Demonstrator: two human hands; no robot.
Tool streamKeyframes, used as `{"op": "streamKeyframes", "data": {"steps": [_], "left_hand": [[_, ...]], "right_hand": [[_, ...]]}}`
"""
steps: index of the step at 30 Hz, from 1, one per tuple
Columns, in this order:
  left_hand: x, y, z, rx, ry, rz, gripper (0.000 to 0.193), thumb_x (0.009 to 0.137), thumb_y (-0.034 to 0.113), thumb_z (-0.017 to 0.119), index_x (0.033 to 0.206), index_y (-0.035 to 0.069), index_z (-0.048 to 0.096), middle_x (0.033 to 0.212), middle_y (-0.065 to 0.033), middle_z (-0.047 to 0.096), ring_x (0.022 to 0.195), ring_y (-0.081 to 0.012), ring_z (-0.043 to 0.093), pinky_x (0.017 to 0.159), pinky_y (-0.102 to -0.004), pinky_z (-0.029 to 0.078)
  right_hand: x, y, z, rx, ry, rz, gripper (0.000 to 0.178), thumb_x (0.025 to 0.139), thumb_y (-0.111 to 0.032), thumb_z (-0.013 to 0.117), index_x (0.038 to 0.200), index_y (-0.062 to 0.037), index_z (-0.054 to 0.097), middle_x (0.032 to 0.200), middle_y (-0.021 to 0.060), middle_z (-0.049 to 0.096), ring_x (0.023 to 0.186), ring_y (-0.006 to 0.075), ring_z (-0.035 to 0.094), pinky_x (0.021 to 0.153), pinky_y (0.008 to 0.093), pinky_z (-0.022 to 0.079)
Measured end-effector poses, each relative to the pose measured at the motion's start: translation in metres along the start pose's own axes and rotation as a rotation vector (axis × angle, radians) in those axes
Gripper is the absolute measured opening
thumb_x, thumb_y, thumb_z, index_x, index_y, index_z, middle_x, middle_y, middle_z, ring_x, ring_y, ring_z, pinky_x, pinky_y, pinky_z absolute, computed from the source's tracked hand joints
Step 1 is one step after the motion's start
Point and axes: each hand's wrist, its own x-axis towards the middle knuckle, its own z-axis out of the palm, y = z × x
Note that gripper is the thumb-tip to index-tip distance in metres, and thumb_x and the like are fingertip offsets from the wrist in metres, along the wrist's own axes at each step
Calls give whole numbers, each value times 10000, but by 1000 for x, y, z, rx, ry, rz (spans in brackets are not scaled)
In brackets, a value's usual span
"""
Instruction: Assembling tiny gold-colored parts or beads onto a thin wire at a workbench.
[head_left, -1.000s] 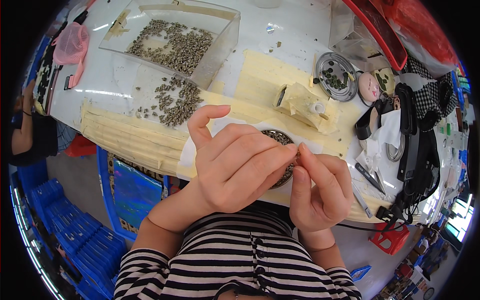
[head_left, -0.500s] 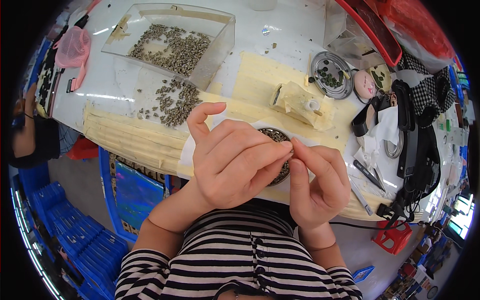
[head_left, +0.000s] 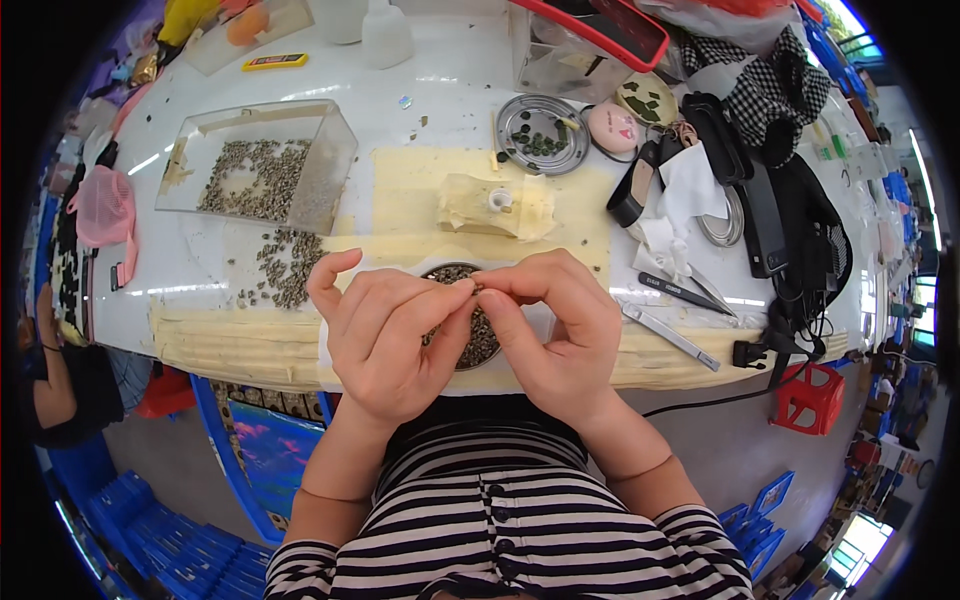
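Observation:
My left hand (head_left: 395, 345) is closed in a pinch, its little finger raised away from the others. My right hand (head_left: 565, 335) is pinched too, and the fingertips of both hands meet. Whatever lies between them is too small to make out. Just below the fingertips, a round metal dish (head_left: 450, 266) stands near the table's front edge. It is filled with many small metal parts (head_left: 480, 345), partly hidden by my hands. A white sheet (head_left: 333, 372) shows under the dish.
A clear box (head_left: 335, 150) of similar parts stands at left, with a spilled pile (head_left: 288, 268) before it. Beyond the dish sits a tape-wrapped block (head_left: 465, 208). Rightward lie a plate of dark green pieces (head_left: 570, 165), tweezers (head_left: 685, 292), a utility knife (head_left: 670, 335) and black straps (head_left: 765, 220).
The whole view has shifted, showing more of the table's far side. My right hand has turned, its fingers reaching further over the dish. Both hands stay pinched together at the fingertips.

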Motion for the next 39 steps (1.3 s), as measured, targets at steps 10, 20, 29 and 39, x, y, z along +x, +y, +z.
{"op": "streamKeyframes", "data": {"steps": [10, 20, 29, 39], "left_hand": [[-1, -5, 3, -29, 27, -81, 200, 700, 36, 787, 869, 94, 698, 758, 12, 635, 684, -151, 587, 998, -401, 340], [-3, -6, 1, -52, 26, -65, 214, 696, 27, 790, 878, 103, 707, 763, 18, 634, 674, -146, 587, 1003, -398, 332], [0, -3, 2, -45, 20, -27, 208, 701, 53, 799, 881, 111, 714, 768, 30, 636, 683, -140, 594, 1011, -407, 315], [1, -6, 3, -36, -5, -123, 190, 704, 64, 797, 859, 118, 702, 750, 33, 634, 679, -142, 591, 1009, -412, 312]], "right_hand": [[-3, 4, 13, -241, 87, -302, 304, 767, 68, 744, 1063, -2, 737, 841, 87, 659, 655, 152, 621, 567, 243, 503], [-3, -1, 11, -216, 74, -160, 259, 755, 24, 767, 1011, -6, 736, 809, 82, 645, 645, 174, 617, 547, 266, 497], [-1, -1, 5, 139, 12, 149, 147, 820, 24, 730, 967, 19, 714, 856, 86, 671, 700, 132, 643, 630, 256, 525], [-2, 1, 11, -199, 68, -158, 312, 742, 41, 769, 1045, -26, 744, 837, 82, 660, 676, 187, 627, 571, 262, 495]]}}
